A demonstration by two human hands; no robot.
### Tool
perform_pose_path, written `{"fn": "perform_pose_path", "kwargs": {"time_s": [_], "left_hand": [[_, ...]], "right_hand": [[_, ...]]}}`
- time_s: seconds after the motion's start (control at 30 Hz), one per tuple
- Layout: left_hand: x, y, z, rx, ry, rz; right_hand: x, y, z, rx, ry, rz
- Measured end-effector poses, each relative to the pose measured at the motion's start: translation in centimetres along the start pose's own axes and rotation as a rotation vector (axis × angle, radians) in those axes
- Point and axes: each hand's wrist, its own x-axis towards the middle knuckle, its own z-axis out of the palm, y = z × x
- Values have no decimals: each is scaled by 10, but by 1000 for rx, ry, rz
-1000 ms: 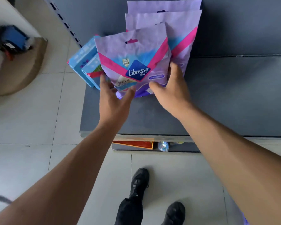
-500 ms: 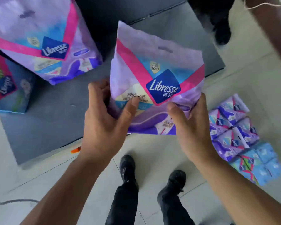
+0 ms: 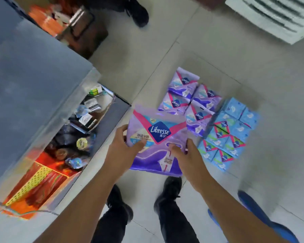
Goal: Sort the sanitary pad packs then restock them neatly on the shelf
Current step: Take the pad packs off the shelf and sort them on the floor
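Both hands, left hand [image 3: 123, 148] and right hand [image 3: 184, 155], clamp fingers on the purple pack [image 3: 156, 137]; floor packs [image 3: 188, 100] lie just beyond the fingers.

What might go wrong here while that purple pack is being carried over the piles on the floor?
The purple pack is held only along its lower part by the left hand and right hand, so it might sag or slip. It hangs partly over the purple packs and beside the blue packs on the floor; a drop could scatter them. The shoes stand close to the piles.
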Motion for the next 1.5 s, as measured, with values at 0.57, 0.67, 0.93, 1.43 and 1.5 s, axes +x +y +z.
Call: {"fn": "perform_pose_path", "kwargs": {"time_s": [0.57, 0.67, 0.93, 1.43, 1.5], "left_hand": [[247, -165, 170, 542, -250, -174], [306, -196, 190, 578, -274, -177], [373, -222, 211, 521, -311, -155], [202, -45, 115, 583, 50, 227], [159, -5, 91, 537, 156, 272]], "right_hand": [[232, 229, 26, -159, 134, 442], [292, 257, 43, -150, 135, 440], [367, 273, 67, -82, 254, 345], [191, 61, 14, -742, 50, -243], [155, 8, 11, -801, 46, -455]]}}
